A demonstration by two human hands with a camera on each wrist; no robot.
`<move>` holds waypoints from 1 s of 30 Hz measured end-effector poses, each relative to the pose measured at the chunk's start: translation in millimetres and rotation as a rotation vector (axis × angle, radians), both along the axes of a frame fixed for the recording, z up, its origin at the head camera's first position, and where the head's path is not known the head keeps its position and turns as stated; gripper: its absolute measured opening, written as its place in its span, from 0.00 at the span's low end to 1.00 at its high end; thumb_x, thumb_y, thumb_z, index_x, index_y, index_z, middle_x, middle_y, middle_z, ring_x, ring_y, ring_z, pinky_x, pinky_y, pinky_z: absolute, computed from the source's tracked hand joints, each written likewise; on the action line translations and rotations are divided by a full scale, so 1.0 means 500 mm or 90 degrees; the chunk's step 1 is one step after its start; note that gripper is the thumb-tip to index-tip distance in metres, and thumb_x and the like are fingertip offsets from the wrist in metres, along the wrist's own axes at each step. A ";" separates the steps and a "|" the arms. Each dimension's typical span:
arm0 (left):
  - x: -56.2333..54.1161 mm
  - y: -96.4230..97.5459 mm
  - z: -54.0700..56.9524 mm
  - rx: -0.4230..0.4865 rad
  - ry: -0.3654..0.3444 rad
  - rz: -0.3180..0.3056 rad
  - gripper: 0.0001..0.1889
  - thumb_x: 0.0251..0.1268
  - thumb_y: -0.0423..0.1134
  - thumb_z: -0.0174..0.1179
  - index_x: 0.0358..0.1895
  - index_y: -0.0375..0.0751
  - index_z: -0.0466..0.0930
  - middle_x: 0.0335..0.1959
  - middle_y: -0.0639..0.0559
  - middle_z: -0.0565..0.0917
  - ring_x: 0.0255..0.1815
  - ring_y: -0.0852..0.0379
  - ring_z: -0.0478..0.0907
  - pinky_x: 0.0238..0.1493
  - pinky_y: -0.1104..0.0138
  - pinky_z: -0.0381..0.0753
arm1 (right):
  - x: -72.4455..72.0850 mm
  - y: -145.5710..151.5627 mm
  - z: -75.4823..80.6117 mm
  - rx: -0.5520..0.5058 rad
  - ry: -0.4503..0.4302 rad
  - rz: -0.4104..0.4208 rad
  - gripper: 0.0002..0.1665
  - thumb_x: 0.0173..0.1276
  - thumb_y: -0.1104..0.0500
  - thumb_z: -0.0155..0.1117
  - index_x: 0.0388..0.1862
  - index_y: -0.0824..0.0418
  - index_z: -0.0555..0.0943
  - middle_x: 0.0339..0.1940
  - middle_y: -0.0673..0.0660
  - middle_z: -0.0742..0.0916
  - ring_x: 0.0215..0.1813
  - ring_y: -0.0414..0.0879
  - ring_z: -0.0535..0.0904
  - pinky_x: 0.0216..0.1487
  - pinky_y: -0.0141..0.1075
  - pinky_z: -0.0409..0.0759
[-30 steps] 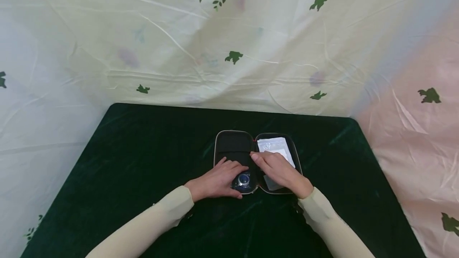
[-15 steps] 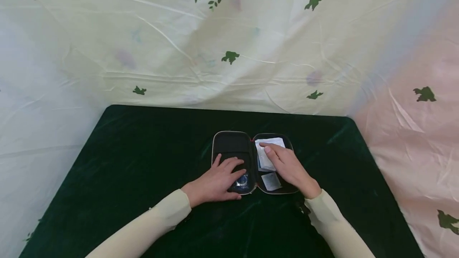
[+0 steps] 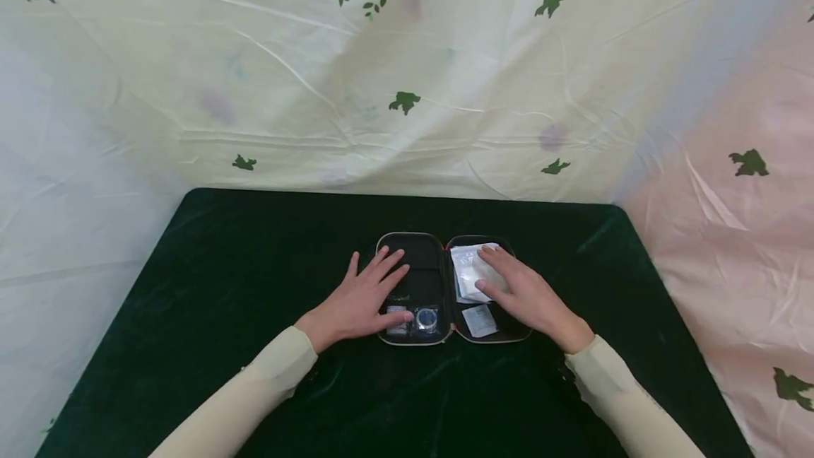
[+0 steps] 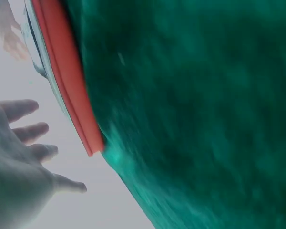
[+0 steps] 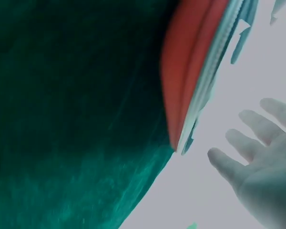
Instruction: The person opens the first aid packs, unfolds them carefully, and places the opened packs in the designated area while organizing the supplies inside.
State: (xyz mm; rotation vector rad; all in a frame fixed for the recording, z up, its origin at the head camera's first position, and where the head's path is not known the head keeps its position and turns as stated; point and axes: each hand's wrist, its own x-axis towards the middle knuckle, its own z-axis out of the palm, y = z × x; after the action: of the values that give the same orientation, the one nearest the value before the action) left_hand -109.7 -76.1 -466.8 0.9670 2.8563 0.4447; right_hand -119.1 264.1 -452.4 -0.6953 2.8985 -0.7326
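A zippered case lies unfolded flat on the table, black inside; its outer shell shows red in the left wrist view. My left hand is spread over its left half, fingers straight, palm holding nothing. Near the thumb, a round blue-faced item in clear wrap and a small wrapped packet sit in the lower part of that half. White packets fill the upper right half, and a small silvery packet lies below them. My right hand hovers over the white packets, fingers extended and apart.
A dark green velvet cloth covers the table around the case. Pale fabric with green leaf prints hangs behind the table and along both sides.
My left hand has drawn back leftward, uncovering the round item and small packet. My right hand has moved right, off the case's middle, exposing the white packets and the silvery one.
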 end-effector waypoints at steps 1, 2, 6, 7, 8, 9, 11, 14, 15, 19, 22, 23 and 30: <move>-0.007 -0.005 0.001 0.000 -0.005 0.011 0.47 0.70 0.75 0.49 0.82 0.48 0.59 0.86 0.50 0.48 0.86 0.44 0.39 0.76 0.31 0.40 | -0.001 0.003 0.000 0.012 -0.003 0.013 0.43 0.77 0.36 0.58 0.81 0.58 0.66 0.82 0.62 0.67 0.82 0.63 0.57 0.76 0.64 0.59; -0.015 -0.011 0.001 0.003 -0.009 0.020 0.46 0.71 0.74 0.49 0.82 0.47 0.59 0.86 0.50 0.47 0.86 0.44 0.38 0.76 0.31 0.40 | -0.003 0.006 -0.001 0.021 -0.007 0.026 0.44 0.76 0.35 0.59 0.81 0.59 0.65 0.82 0.62 0.66 0.83 0.63 0.55 0.77 0.64 0.57; -0.053 -0.026 0.001 0.026 -0.023 0.047 0.45 0.71 0.72 0.51 0.82 0.47 0.60 0.86 0.50 0.48 0.86 0.45 0.39 0.76 0.30 0.40 | -0.014 0.014 -0.004 0.045 -0.022 0.071 0.48 0.73 0.35 0.64 0.82 0.59 0.63 0.83 0.61 0.64 0.84 0.62 0.51 0.79 0.63 0.50; -0.063 -0.029 0.001 0.031 -0.028 0.051 0.45 0.72 0.72 0.50 0.82 0.47 0.60 0.86 0.50 0.49 0.86 0.46 0.38 0.76 0.31 0.40 | -0.017 0.016 -0.005 0.052 -0.022 0.080 0.49 0.73 0.36 0.65 0.82 0.59 0.63 0.83 0.61 0.64 0.84 0.62 0.51 0.79 0.63 0.50; -0.074 -0.031 0.000 0.036 -0.033 0.054 0.45 0.72 0.72 0.51 0.82 0.47 0.60 0.86 0.50 0.49 0.86 0.46 0.38 0.76 0.31 0.40 | -0.020 0.018 -0.006 0.061 -0.021 0.089 0.49 0.72 0.36 0.65 0.83 0.58 0.63 0.83 0.61 0.64 0.84 0.62 0.52 0.79 0.63 0.50; -0.084 -0.033 -0.001 0.037 -0.038 0.056 0.44 0.72 0.72 0.51 0.82 0.47 0.60 0.86 0.50 0.49 0.86 0.46 0.38 0.76 0.31 0.40 | -0.023 0.019 -0.007 0.070 -0.020 0.098 0.49 0.72 0.35 0.65 0.83 0.58 0.63 0.83 0.60 0.64 0.84 0.62 0.52 0.79 0.63 0.50; -0.101 -0.036 -0.003 0.033 -0.050 0.058 0.44 0.72 0.71 0.51 0.82 0.47 0.60 0.86 0.50 0.49 0.86 0.46 0.38 0.77 0.32 0.39 | -0.029 0.021 -0.009 0.088 -0.018 0.113 0.50 0.72 0.35 0.65 0.83 0.58 0.63 0.83 0.60 0.65 0.84 0.61 0.53 0.79 0.64 0.50; -0.118 -0.039 -0.006 0.028 -0.062 0.052 0.43 0.73 0.69 0.53 0.82 0.48 0.61 0.86 0.51 0.50 0.86 0.47 0.38 0.77 0.32 0.39 | -0.034 0.022 -0.009 0.101 -0.025 0.132 0.49 0.72 0.35 0.66 0.82 0.58 0.64 0.83 0.59 0.66 0.83 0.61 0.54 0.79 0.64 0.50; -0.123 -0.039 -0.008 0.028 -0.064 0.047 0.42 0.73 0.68 0.54 0.81 0.48 0.62 0.86 0.51 0.51 0.86 0.47 0.39 0.77 0.32 0.40 | -0.035 0.022 -0.009 0.105 -0.026 0.136 0.49 0.72 0.36 0.66 0.82 0.59 0.64 0.82 0.58 0.66 0.83 0.61 0.54 0.79 0.64 0.50; -0.135 -0.036 -0.010 0.030 -0.055 0.022 0.38 0.73 0.64 0.59 0.78 0.49 0.67 0.85 0.53 0.54 0.86 0.49 0.41 0.78 0.34 0.41 | -0.040 0.021 -0.007 0.121 -0.033 0.147 0.47 0.70 0.38 0.69 0.80 0.59 0.67 0.82 0.59 0.67 0.83 0.61 0.56 0.79 0.63 0.51; -0.142 -0.029 -0.010 0.028 -0.035 0.001 0.34 0.71 0.59 0.64 0.75 0.48 0.73 0.84 0.52 0.57 0.85 0.49 0.44 0.79 0.36 0.43 | -0.043 0.021 -0.005 0.135 -0.039 0.147 0.47 0.70 0.40 0.71 0.80 0.59 0.68 0.82 0.59 0.67 0.83 0.61 0.57 0.79 0.62 0.52; -0.144 -0.026 -0.009 0.026 -0.025 -0.006 0.32 0.71 0.58 0.65 0.73 0.48 0.75 0.83 0.51 0.59 0.85 0.49 0.46 0.79 0.37 0.45 | -0.044 0.020 -0.004 0.138 -0.044 0.146 0.46 0.70 0.41 0.71 0.80 0.59 0.68 0.82 0.59 0.67 0.83 0.61 0.57 0.79 0.62 0.53; -0.148 -0.015 -0.005 0.003 0.035 -0.038 0.24 0.68 0.48 0.71 0.63 0.43 0.84 0.79 0.43 0.66 0.80 0.46 0.62 0.75 0.51 0.67 | -0.042 0.022 -0.006 0.132 -0.072 0.130 0.43 0.72 0.45 0.70 0.80 0.58 0.67 0.83 0.57 0.66 0.82 0.60 0.58 0.75 0.63 0.61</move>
State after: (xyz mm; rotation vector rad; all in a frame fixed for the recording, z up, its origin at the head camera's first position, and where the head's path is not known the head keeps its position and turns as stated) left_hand -183.5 -83.9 -469.3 1.0785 2.8672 0.4270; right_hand -140.3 275.3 -455.4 -0.8751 2.6985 -0.4265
